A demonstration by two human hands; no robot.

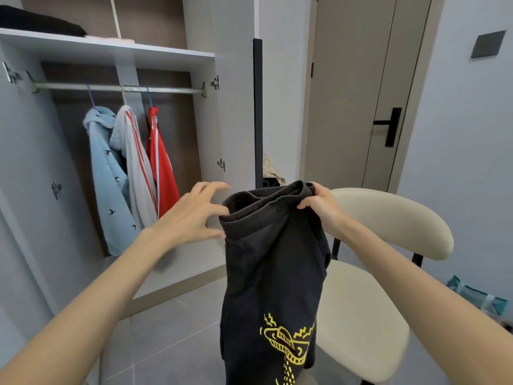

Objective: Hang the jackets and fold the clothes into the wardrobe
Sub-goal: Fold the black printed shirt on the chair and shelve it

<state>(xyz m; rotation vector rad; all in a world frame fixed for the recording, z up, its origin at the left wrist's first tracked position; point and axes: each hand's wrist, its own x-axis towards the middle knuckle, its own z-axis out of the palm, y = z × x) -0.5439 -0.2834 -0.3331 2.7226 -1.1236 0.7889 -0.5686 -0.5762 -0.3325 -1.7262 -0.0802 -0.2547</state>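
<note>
Near centre, black garment (272, 268) hangs, top hem pinched in right grip (319, 207); left grip (194, 215) spread open, fingertips at its left edge. Jackets (136, 173) hung far left.

Matt black cloth garment (273, 262); shiny metal rail (116, 88); smooth cream chair (388, 218).

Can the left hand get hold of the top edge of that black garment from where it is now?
Probably yes. The left hand is open right beside the black garment, fingertips at its top edge, with nothing between them. The right hand grips the other end and holds it up.
</note>
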